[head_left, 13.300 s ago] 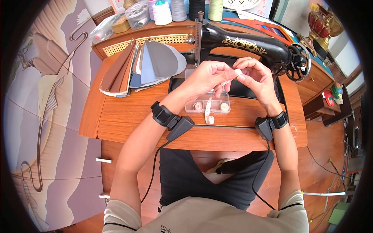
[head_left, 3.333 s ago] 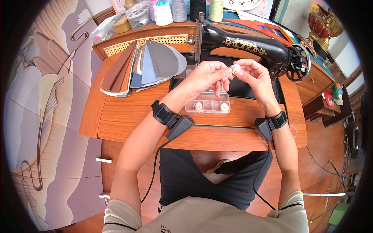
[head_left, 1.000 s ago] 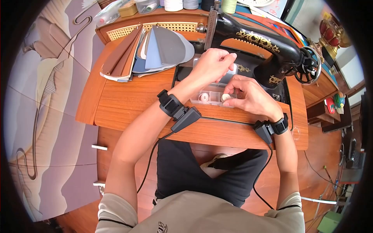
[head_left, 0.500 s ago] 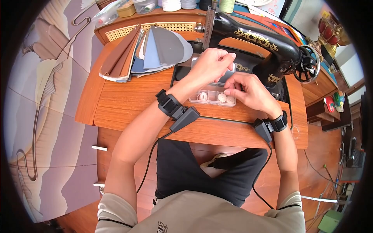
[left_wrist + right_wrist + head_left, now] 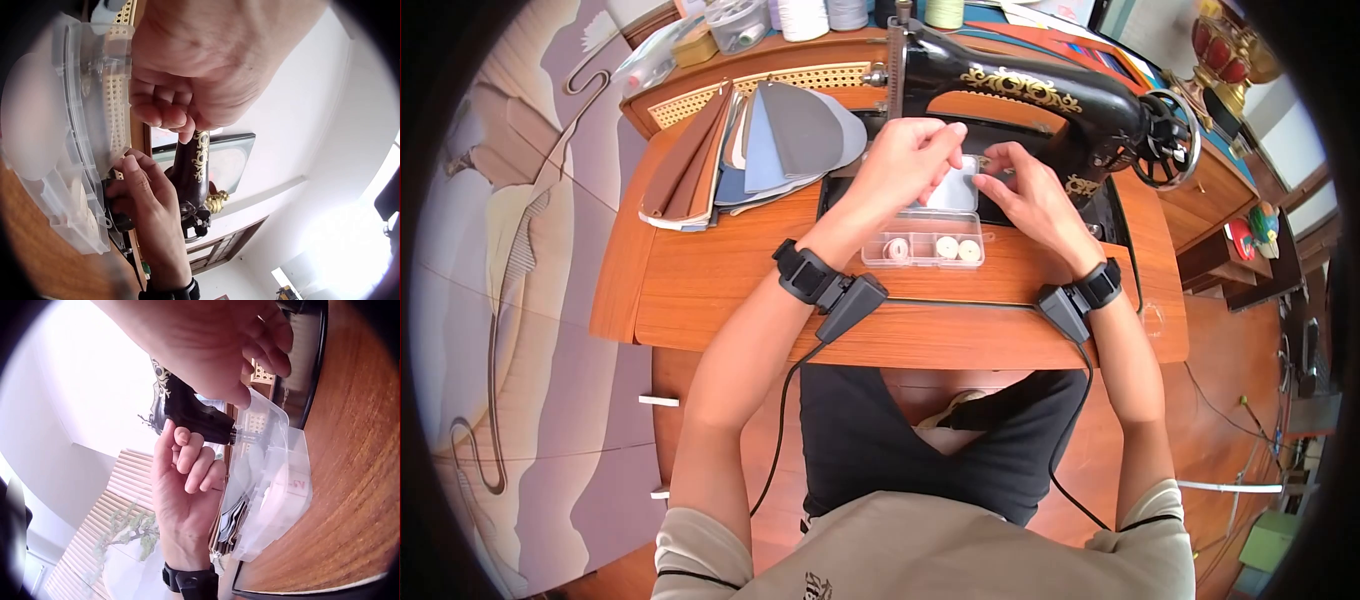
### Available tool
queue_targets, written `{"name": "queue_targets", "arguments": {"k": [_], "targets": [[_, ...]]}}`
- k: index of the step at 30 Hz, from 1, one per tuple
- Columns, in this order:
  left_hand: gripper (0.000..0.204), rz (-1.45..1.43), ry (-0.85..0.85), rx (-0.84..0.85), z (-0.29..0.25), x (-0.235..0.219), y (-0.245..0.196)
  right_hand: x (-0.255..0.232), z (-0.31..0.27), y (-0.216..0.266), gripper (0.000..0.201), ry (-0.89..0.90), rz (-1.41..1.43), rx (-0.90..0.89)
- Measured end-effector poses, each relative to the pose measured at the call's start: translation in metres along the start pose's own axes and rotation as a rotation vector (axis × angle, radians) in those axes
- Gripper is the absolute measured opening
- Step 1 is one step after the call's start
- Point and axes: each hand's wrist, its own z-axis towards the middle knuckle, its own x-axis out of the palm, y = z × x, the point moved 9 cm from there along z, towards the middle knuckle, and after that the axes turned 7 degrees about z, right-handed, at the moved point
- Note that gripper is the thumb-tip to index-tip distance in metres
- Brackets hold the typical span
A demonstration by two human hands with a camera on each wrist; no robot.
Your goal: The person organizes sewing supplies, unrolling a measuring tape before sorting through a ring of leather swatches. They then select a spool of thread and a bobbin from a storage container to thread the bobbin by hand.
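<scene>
The clear divided box [image 5: 922,262] stands on the wooden table with its lid [image 5: 952,190] raised. One white tape roll [image 5: 897,248] lies in its left part; two more rolls [image 5: 946,247] [image 5: 968,250] lie side by side at the right. My left hand [image 5: 905,165] hangs above the box's left side, loosely curled around nothing visible; the right wrist view shows its palm [image 5: 187,500]. My right hand [image 5: 1040,200], fingers bent and apart, is at the lid's right edge. In the left wrist view its thumb is close to the lid [image 5: 103,94]; whether they touch, I cannot tell.
Behind the box stands a black sewing machine [image 5: 1020,85] with a handwheel [image 5: 1170,140]. A fan of coloured swatches [image 5: 795,130] lies at the left. Thread cones [image 5: 803,18] line the shelf at the back.
The tape once hanging from my hands was rolled up; my right hand set the roll in the box, let go and moved up to the lid. My left hand stayed raised.
</scene>
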Motion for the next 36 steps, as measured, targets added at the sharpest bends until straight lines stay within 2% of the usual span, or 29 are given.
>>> {"name": "queue_targets", "arguments": {"k": [1,3,4,5,7,8,9,11,12,16,19,21,22,23,25,26,27,29,30,31,33,34,36], "targets": [[0.036,-0.007,-0.014,0.002,-0.001,-0.002,-0.001,0.002,0.000,-0.006,0.044,-0.008,-0.001,0.007],[0.037,-0.027,0.001,0.030,0.000,-0.002,-0.003,0.021,0.000,-0.022,0.055,0.102,0.328,0.173],[0.037,-0.027,-0.005,0.035,0.000,-0.003,-0.004,0.025,-0.003,-0.016,0.060,0.130,0.388,0.216],[0.038,-0.028,-0.011,0.039,0.000,-0.004,-0.005,0.025,-0.002,-0.018,0.060,0.121,0.390,0.221],[0.039,-0.007,-0.011,0.037,0.000,-0.006,-0.005,0.031,0.001,-0.028,0.061,0.127,0.567,0.274],[0.041,-0.010,-0.017,0.043,0.001,-0.007,-0.006,0.030,0.002,-0.030,0.052,0.087,0.625,0.259],[0.042,-0.011,-0.023,0.049,0.001,-0.008,-0.008,0.028,0.004,-0.031,0.052,0.083,0.628,0.259],[0.045,0.007,-0.024,0.057,0.000,-0.011,-0.012,0.030,0.005,-0.024,0.035,0.153,0.701,0.238],[0.047,-0.013,-0.023,0.072,0.000,-0.013,-0.014,0.027,0.004,-0.020,0.026,0.123,0.719,0.214],[0.050,-0.046,0.046,0.105,-0.005,-0.015,-0.026,0.030,0.004,-0.017,0.025,0.149,0.750,0.138],[0.050,-0.096,0.115,0.127,-0.010,-0.015,-0.039,0.023,0.002,-0.011,0.036,0.139,0.804,0.056],[0.050,-0.029,0.025,0.179,-0.015,-0.026,-0.049,0.023,0.000,-0.013,0.049,0.202,0.779,0.078],[0.047,0.049,0.050,0.194,-0.017,-0.029,-0.052,0.025,0.002,-0.016,0.057,0.191,0.755,0.087],[0.047,0.065,0.059,0.190,-0.019,-0.029,-0.052,0.024,0.002,-0.018,0.057,0.181,0.770,0.082],[0.043,0.264,0.055,0.180,-0.023,-0.031,-0.048,0.032,-0.003,-0.012,0.058,0.337,0.748,0.084],[0.036,0.299,0.080,0.140,-0.027,-0.029,-0.042,0.034,-0.004,-0.011,0.060,0.353,0.744,0.056],[0.031,0.327,0.146,0.183,-0.031,-0.024,-0.040,0.035,-0.003,-0.012,0.060,0.344,0.756,0.045],[0.028,0.583,0.160,0.324,-0.041,-0.015,-0.039,0.037,-0.002,-0.016,0.061,0.325,0.724,0.048],[0.029,0.751,0.230,0.234,-0.052,-0.005,-0.045,0.037,-0.002,-0.016,0.061,0.314,0.735,0.043],[0.029,0.761,0.242,0.235,-0.056,-0.001,-0.043,0.035,-0.001,-0.018,0.061,0.285,0.737,0.059],[0.033,0.886,0.215,0.473,-0.066,0.012,-0.053,0.031,0.000,-0.022,0.062,0.245,0.742,0.075],[0.046,0.965,0.332,0.422,-0.069,0.019,-0.049,0.031,0.001,-0.025,0.061,0.236,0.747,0.085],[0.051,1.041,0.384,0.475,-0.070,0.027,-0.040,0.030,0.003,-0.029,0.060,0.221,0.777,0.080]]}}
